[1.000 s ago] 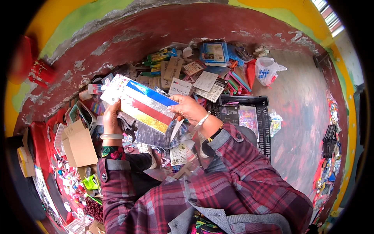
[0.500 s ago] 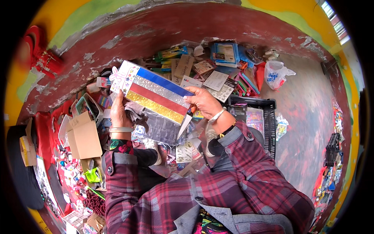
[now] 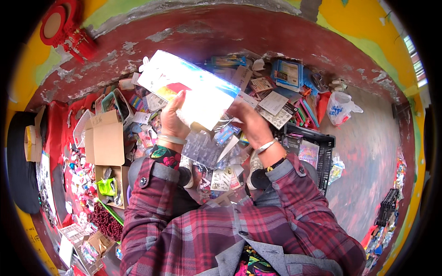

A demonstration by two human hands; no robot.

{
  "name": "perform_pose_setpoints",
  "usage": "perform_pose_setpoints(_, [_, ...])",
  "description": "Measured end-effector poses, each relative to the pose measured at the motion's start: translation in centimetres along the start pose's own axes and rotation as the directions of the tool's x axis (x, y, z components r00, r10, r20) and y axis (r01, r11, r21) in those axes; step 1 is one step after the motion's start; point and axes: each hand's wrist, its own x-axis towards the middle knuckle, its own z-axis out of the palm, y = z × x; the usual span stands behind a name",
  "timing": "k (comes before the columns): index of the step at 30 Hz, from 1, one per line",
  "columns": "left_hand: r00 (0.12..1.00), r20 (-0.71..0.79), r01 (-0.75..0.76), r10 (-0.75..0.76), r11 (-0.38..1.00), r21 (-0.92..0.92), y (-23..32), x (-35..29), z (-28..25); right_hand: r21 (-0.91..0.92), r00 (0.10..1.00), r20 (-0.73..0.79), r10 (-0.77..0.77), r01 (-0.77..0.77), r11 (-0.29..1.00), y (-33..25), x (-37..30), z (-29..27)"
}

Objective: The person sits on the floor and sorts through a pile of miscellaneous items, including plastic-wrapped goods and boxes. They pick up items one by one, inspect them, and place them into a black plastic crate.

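Note:
A flat pack of shiny striped strips is tilted in front of me, with strong glare washing out most of its face. My left hand grips its lower edge, thumb over the front. At its right end, the fingers of my right hand bend against the edge, partly dark and blurred. Crinkled clear film shows beside those fingers. A pointed metal blade appears below the right hand; its handle is hidden, and whether the hand holds it is unclear. Beneath the pack lies a dark grey plastic sheet.
A black plastic crate stands to the right, near a white plastic bag. Cards and packets are heaped along the wall. Left are an open cardboard box, white baskets and dark red beads.
The pack has tilted, so glare now covers its blue, silver, red and gold stripes. My left thumb has come over its front. The right hand has shifted lower along its end.

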Motion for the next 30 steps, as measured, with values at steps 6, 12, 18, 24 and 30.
perform_pose_setpoints(6, [0.999, 0.019, -0.024, 0.027, 0.991, -0.130, -1.0, -0.1, 1.3, -0.206, 0.941, 0.335, 0.038, 0.034, 0.978, 3.1, -0.3, 3.5])
perform_pose_setpoints(12, [0.995, 0.064, 0.078, -0.078, 0.997, -0.009, -1.2, -0.7, 1.8, -0.357, 0.979, 0.178, -0.097, 0.156, 0.921, 3.4, 0.7, 2.4])
perform_pose_setpoints(18, [0.990, -0.052, -0.111, 0.128, 0.962, 0.249, 2.2, -1.0, 1.2, -0.476, 0.801, 0.309, 0.513, -0.337, 0.812, -4.2, -1.6, -2.8])
perform_pose_setpoints(24, [0.974, 0.018, -0.222, 0.224, 0.950, 0.221, 3.6, -0.5, -1.2, 0.153, 0.895, 0.404, -0.189, 0.137, 0.979, -6.4, -2.7, -3.0])
perform_pose_setpoints(30, [0.983, 0.180, 0.058, -0.048, 0.997, -0.054, 1.4, -0.3, -1.8, 0.121, 0.918, 0.209, -0.338, 0.319, 0.940, -5.2, -3.2, 2.1])
